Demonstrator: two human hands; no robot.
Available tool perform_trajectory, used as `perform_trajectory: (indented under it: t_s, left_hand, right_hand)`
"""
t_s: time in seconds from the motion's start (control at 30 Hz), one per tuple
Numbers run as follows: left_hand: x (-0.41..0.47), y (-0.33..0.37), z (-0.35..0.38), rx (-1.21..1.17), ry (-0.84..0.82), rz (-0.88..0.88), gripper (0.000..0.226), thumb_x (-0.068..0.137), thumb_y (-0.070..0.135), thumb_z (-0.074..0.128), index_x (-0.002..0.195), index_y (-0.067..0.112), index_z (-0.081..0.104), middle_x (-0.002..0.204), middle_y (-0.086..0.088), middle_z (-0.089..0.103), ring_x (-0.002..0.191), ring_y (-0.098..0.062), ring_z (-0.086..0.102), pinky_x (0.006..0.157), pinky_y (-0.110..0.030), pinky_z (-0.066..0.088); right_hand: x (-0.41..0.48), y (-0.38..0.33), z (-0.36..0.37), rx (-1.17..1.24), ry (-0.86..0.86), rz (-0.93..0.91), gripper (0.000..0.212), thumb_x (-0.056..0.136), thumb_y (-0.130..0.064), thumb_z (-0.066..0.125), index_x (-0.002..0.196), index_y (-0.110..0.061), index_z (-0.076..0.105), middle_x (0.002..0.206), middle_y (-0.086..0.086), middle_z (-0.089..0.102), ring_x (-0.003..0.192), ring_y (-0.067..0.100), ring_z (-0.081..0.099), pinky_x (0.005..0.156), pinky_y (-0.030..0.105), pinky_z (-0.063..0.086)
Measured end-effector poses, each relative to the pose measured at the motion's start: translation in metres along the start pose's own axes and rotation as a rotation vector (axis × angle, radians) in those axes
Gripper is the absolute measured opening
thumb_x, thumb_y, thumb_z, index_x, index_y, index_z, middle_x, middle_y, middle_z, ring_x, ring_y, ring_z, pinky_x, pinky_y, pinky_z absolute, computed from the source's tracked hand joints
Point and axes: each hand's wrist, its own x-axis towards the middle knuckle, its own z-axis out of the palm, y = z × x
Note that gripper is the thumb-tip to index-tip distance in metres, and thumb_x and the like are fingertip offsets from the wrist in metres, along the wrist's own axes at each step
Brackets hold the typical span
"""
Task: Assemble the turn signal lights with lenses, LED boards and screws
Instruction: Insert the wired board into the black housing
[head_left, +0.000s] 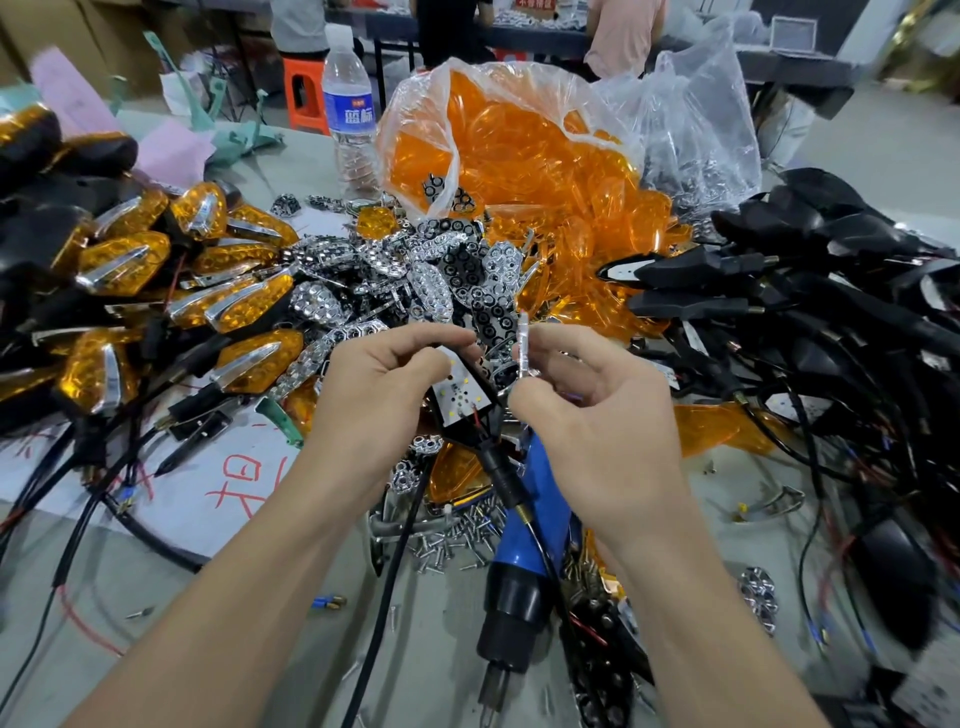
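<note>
A water bottle stands on the worktop. An orange stool is behind it. Pink paper lies left.

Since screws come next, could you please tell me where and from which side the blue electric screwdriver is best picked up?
Probably round the screwdriver's blue body, fingers coming from above and the right: it lies flat, black nose towards the person, with the screw pile crowding its left. A thin wire crosses it, and the right hand must first release its chrome reflector.

One water bottle, two plastic bags, one blue screwdriver
</note>
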Motion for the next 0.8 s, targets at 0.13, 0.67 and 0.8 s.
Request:
perform_trajectory:
  t_s: [0.13,0.67,0.8]
  left_hand:
    - [0.001,0.002,-0.001,-0.007,0.008,0.014,0.04,0.094,-0.005,0.057,0.085,0.023,0.085,0.086,-0.001,0.08,0.069,-0.011,0.072,0.053,-0.026,0.057]
    - [-0.002,0.005,-0.002,-0.21,-0.065,-0.212,0.024,0.08,0.014,0.075,0.102,0.011,0.083,0.103,-0.013,0.08,0.087,-0.022,0.078,0.061,-0.027,0.06]
    - [-0.004,0.006,-0.007,-0.24,-0.087,-0.203,0.031,0.098,0.009,0.052,0.105,0.008,0.082,0.106,-0.016,0.079,0.086,-0.026,0.074,0.057,-0.029,0.058]
  right_hand:
    - [-0.01,-0.007,0.007,-0.036,0.089,-0.233,0.029,0.075,-0.029,0.072,0.098,-0.047,0.073,0.095,-0.028,0.076,0.093,-0.003,0.073,0.079,0.014,0.057]
    - [-0.019,0.012,0.037,-0.553,0.154,-0.287,0.024,0.085,-0.053,0.061,0.106,-0.042,0.06,0.076,-0.024,0.062,0.079,-0.015,0.056,0.052,0.005,0.039]
    - [-0.018,0.015,0.037,-0.616,0.191,-0.298,0.025,0.084,-0.054,0.059,0.102,-0.035,0.06,0.066,-0.014,0.058,0.076,-0.016,0.055,0.048,0.006,0.037]
